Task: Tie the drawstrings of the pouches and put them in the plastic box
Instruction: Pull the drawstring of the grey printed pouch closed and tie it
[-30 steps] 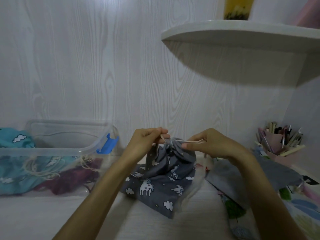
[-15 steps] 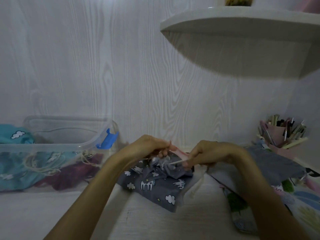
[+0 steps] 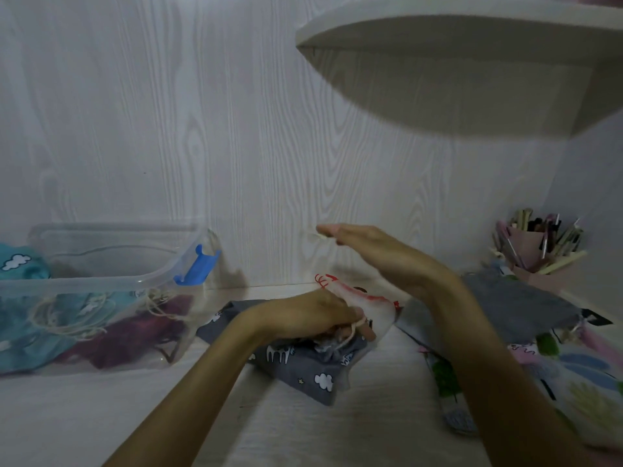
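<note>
On the pale wood-grain desk (image 3: 101, 416), a dark grey fabric pouch printed with white clouds, stars and animals (image 3: 303, 369) lies bunched at its mouth. Left hand (image 3: 313, 316) curls onto the gathered top, cream drawstring (image 3: 352, 332) looped over a finger. Right hand (image 3: 374, 251), raised above, pinches the cord's end between nearly straight fingers. Clear plastic box with a blue latch (image 3: 161, 281) stands left. No writing is legible.

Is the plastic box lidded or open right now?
Open: the plastic box shows a bare rim with no lid on top, its blue latch unclipped, teal and maroon pouches inside.
</note>
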`<action>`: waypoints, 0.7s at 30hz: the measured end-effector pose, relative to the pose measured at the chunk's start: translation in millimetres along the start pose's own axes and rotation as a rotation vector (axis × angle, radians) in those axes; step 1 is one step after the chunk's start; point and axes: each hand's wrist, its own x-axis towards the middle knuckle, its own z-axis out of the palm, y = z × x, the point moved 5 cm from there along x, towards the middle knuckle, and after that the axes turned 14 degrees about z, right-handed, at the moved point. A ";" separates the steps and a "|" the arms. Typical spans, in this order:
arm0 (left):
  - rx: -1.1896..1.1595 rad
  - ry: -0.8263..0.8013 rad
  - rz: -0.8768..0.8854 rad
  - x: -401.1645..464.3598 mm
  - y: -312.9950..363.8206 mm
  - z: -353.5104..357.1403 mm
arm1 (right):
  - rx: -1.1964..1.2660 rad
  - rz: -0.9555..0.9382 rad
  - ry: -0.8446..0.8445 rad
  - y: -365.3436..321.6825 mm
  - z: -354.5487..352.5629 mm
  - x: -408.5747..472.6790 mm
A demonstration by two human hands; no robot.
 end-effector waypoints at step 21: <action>-0.667 0.472 -0.037 -23.4 -4.2 -50.6 | -0.187 -0.056 0.099 -11.2 -41.1 -43.1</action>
